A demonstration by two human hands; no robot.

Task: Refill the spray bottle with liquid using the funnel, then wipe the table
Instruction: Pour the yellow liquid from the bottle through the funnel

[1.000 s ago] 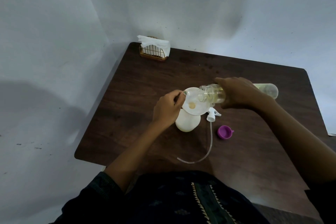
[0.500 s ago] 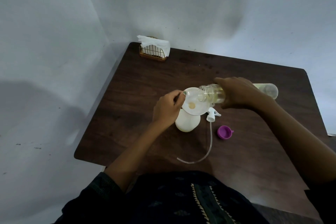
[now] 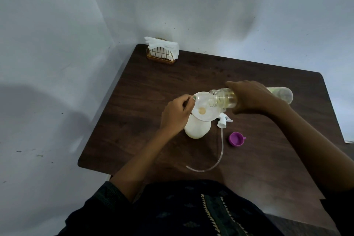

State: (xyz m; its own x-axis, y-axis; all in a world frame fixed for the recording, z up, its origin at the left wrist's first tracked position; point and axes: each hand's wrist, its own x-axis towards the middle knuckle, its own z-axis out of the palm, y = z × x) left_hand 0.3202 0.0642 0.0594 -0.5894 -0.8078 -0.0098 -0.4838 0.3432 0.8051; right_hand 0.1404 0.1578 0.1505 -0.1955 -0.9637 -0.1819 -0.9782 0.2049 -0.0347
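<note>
A white spray bottle (image 3: pixel 197 127) stands open in the middle of the dark wooden table (image 3: pixel 134 120). A clear funnel (image 3: pixel 203 108) sits in its neck, with yellowish liquid at the funnel's hole. My left hand (image 3: pixel 177 114) pinches the funnel's left rim. My right hand (image 3: pixel 249 96) grips a clear refill bottle (image 3: pixel 223 97) of yellow liquid, tipped on its side with its mouth over the funnel. The white spray head (image 3: pixel 223 119) with its long clear tube lies just right of the spray bottle.
A purple cap (image 3: pixel 236 139) lies on the table right of the tube. A gold wire holder with white napkins (image 3: pixel 162 50) stands at the far left corner, against the walls. My dark-clothed body is at the near edge.
</note>
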